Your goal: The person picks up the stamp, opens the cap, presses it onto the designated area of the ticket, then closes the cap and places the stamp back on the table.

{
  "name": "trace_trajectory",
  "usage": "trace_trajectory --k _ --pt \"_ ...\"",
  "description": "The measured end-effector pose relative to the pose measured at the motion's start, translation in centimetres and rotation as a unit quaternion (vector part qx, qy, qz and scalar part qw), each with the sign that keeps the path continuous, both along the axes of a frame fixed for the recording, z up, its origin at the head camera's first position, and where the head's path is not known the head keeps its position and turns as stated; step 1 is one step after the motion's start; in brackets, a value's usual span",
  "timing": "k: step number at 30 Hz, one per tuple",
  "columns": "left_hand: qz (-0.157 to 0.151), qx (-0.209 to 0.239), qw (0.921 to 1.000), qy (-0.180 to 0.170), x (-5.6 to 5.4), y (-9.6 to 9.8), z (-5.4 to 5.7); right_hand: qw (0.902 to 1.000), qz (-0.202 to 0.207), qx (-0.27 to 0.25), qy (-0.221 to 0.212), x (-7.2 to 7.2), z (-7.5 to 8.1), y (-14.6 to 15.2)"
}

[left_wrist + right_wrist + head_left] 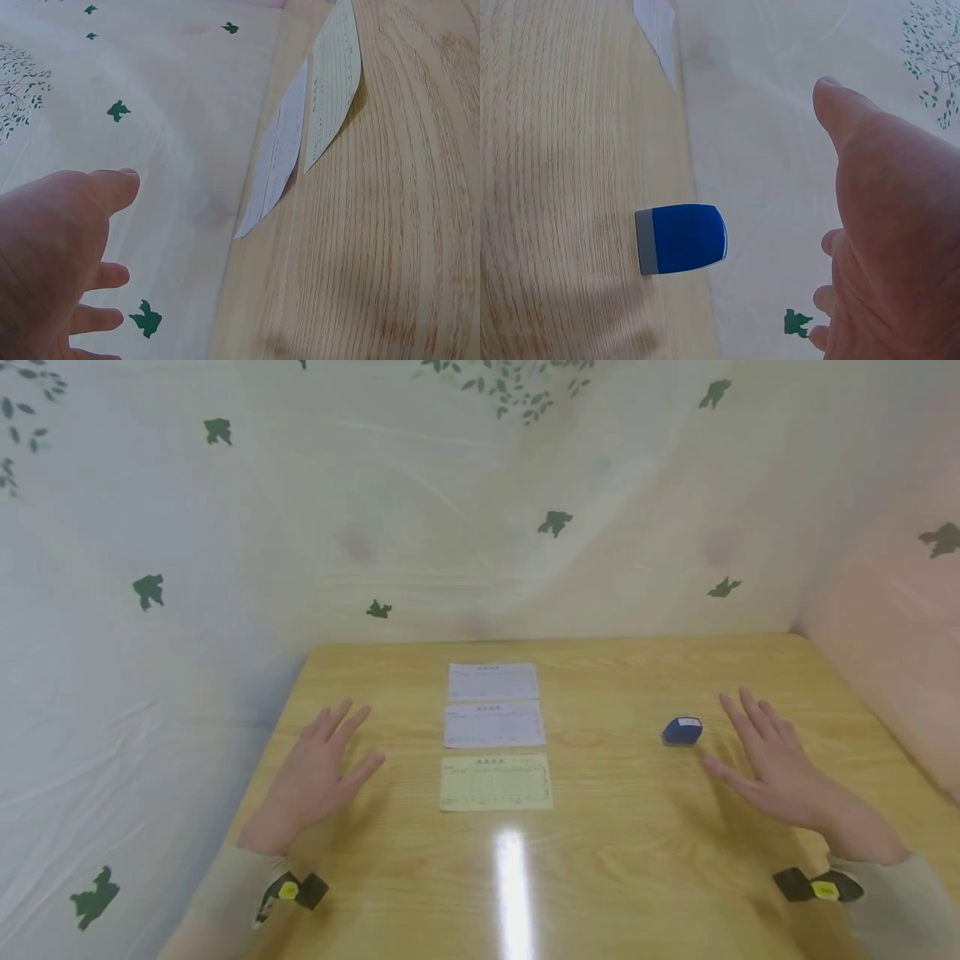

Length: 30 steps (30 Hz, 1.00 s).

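Note:
Three printed slips lie in a column on the table in the head view: a white slip (493, 682) farthest back, a second white slip (494, 725) in the middle and a yellow slip (496, 783) nearest. To their left is my left hand (318, 772), fingers spread and holding nothing. A small blue stamp (682, 731) with a white label on top stands to the right of the slips; the right wrist view shows its grey base (646, 242). Just right of the stamp, my right hand (780, 768) is spread with nothing in it, apart from the stamp.
The wooden table (615, 860) ends at the back against a pale curtain (465, 552) with green bird and leaf prints. This cloth also hangs along the left and right sides. A bright light reflection falls on the tabletop in front of the yellow slip.

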<state>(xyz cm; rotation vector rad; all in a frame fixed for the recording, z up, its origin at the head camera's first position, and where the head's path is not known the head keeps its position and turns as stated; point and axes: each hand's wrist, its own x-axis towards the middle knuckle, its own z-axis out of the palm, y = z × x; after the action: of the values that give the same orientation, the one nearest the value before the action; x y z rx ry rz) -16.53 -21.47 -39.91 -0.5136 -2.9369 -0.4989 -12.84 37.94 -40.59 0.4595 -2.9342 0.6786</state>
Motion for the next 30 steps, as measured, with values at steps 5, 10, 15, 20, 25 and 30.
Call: trace_trajectory --k 5,10,15,20,25,30 --pt "-0.002 -0.001 1.0 0.003 0.0 0.1 0.2 0.9994 0.019 -0.025 0.015 -0.6 -0.4 0.4" --pt "0.001 0.016 0.9999 0.002 0.1 0.0 -0.1 0.9984 0.026 -0.022 0.045 -2.0 -0.6 0.4" --pt "0.005 0.049 0.9988 -0.002 0.1 0.2 -0.8 0.9969 0.026 0.018 0.072 -3.9 -1.1 -0.1" --pt "-0.002 0.059 0.998 0.022 0.1 0.4 -1.2 0.9976 0.026 0.021 0.06 -5.4 -1.7 -0.5" --pt "-0.001 0.061 0.9977 0.029 0.4 0.6 -1.1 0.9986 0.022 0.02 0.044 -6.2 -2.1 -0.8" --pt "0.003 0.056 0.9979 0.032 0.8 0.7 -0.7 0.9999 0.005 0.01 0.005 -6.9 -2.4 -1.2"
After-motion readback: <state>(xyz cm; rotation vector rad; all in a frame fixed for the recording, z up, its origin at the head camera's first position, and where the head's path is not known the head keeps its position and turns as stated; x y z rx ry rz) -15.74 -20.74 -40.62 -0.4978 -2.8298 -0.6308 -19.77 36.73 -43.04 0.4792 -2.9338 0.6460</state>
